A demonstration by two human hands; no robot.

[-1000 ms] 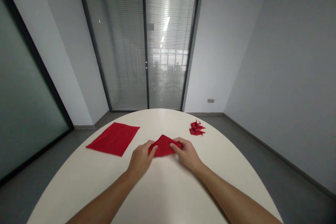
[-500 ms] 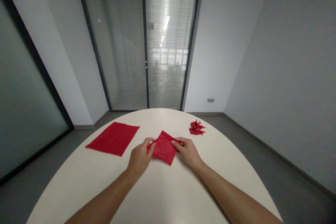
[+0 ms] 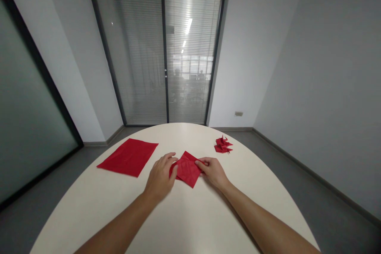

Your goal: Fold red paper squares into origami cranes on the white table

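Observation:
A partly folded sheet of red origami paper (image 3: 188, 170), with crease lines across it, is between my hands above the middle of the table. My right hand (image 3: 213, 171) pinches its right corner between thumb and fingers. At the left edge, my left hand (image 3: 162, 175) is open, its thumb and fingers apart around the paper's left corner. Part of that corner is hidden behind the left thumb.
On the round white table (image 3: 184, 222), a flat red paper sheet (image 3: 129, 158) lies to the left. Several folded red paper cranes (image 3: 223, 145) sit close together at the right, near the far edge. Beyond the table stands a glass partition with blinds (image 3: 149, 55).
My left hand has loosened its pinch and spread its fingers at the left corner. The folded paper has dipped slightly, still held by my right hand.

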